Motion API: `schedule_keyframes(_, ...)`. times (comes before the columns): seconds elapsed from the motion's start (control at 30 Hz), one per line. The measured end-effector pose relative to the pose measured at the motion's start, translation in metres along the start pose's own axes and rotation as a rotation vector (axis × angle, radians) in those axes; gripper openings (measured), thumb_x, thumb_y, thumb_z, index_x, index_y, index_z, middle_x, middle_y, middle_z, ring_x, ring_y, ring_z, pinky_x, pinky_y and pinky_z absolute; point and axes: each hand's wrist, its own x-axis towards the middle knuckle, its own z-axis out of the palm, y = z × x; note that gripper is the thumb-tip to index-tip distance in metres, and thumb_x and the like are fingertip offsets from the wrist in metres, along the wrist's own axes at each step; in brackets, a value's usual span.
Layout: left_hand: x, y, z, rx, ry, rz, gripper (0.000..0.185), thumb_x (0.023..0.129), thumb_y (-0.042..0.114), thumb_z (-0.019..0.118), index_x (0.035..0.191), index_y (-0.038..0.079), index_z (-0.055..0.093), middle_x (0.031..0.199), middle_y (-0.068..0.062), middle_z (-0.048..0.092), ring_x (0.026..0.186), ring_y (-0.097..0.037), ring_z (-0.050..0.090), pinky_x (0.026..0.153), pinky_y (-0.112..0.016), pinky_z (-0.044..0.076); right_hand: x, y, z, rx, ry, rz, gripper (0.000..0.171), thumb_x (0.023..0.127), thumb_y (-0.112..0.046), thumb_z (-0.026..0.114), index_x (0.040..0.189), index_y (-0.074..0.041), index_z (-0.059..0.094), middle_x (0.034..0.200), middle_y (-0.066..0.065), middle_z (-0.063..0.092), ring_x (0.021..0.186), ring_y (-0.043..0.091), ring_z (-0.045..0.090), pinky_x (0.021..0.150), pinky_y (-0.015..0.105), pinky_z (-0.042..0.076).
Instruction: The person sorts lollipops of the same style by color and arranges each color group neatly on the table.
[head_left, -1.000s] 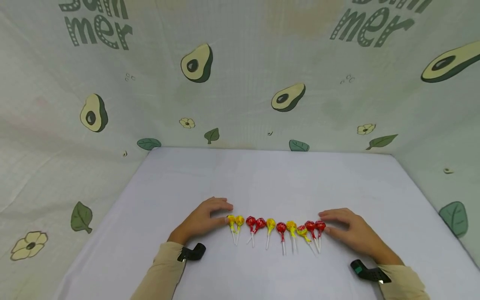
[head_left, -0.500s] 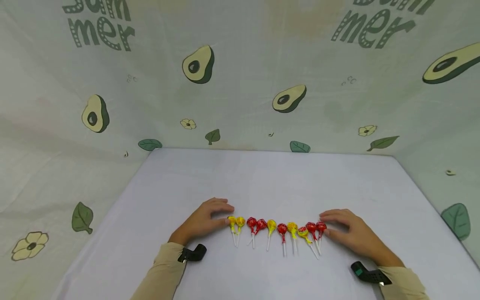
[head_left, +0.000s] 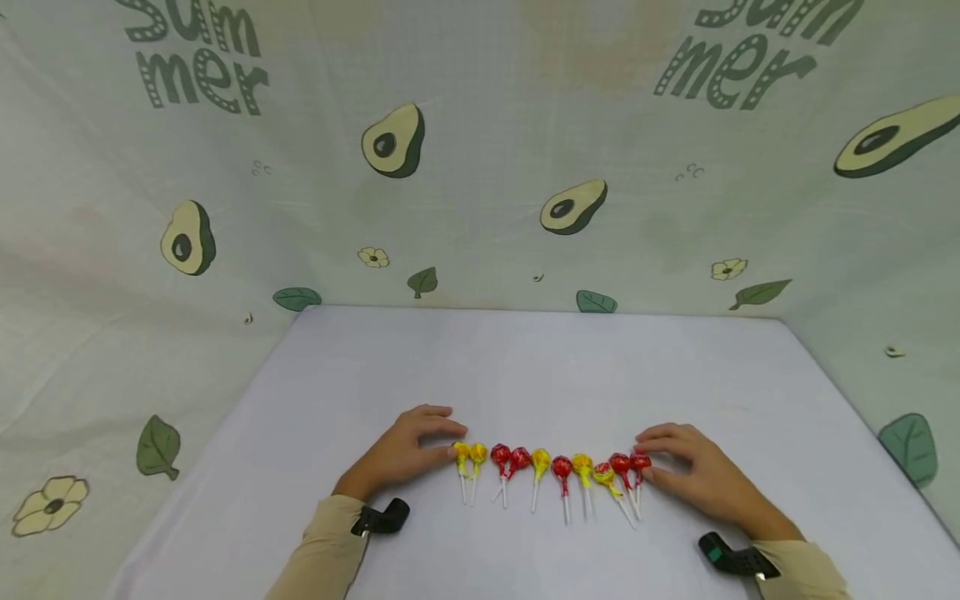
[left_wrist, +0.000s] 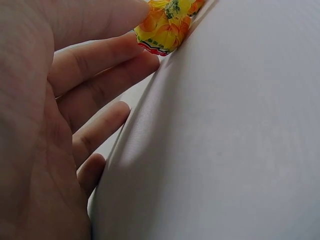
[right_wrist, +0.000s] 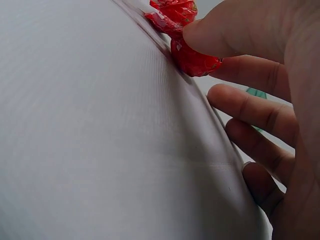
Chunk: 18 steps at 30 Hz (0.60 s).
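A row of wrapped lollipops, yellow and red, lies on the white table, sticks toward the person. At its left end, my left hand (head_left: 401, 450) rests on the table with fingers spread, thumb tip right at the outermost yellow lollipop (head_left: 462, 451). That yellow wrapper (left_wrist: 167, 25) shows beside the thumb in the left wrist view. My right hand (head_left: 701, 475) lies at the other end, its thumb touching the outermost red lollipop (head_left: 640, 462). In the right wrist view the thumb partly covers this red wrapper (right_wrist: 192, 59), and the other fingers extend loosely beyond it.
Between the hands lie more lollipops, among them a red one (head_left: 562, 467) and a yellow one (head_left: 540, 460) in the middle. The white table (head_left: 525, 367) ends at a hanging cloth (head_left: 480, 167) printed with avocados and leaves. Each wrist wears a black camera (head_left: 381, 517).
The head view has tilted a little, so everything sits slightly lower in it. Both hands and the lollipops keep about the same places on the table.
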Motion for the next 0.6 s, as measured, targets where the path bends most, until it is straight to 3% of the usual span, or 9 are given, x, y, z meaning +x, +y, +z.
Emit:
schedule_keyframes(0.4,-0.0023,-0.0009,-0.0021,-0.037,0.016,-0.010,0.024,0.091,0.035,0.073,0.115,0.033,0.074,0.140,-0.001,0.056,0.133,-0.028,0.045,0.107,-0.063,0.030,0.0036,0.0036,0.0008,0.009,0.002,-0.039,0.022,0.087,-0.027,0.081,0.108,-0.030,0.075,0.117,-0.014,0.063,0.110,0.009,0.053,0.093,0.025,0.039)
schedule_keyframes(0.6,0.0022,-0.0016,-0.0012,-0.030,-0.005,0.033,0.026,0.090,0.038,0.074,0.116,0.032,0.074,0.139,0.000,0.058,0.133,-0.025,0.046,0.108,-0.062,0.028,0.0015,0.0049,0.0016,0.009,0.042,-0.070,0.025,0.084,-0.020,0.082,0.108,-0.025,0.076,0.115,-0.010,0.066,0.108,0.010,0.055,0.093,0.023,0.038)
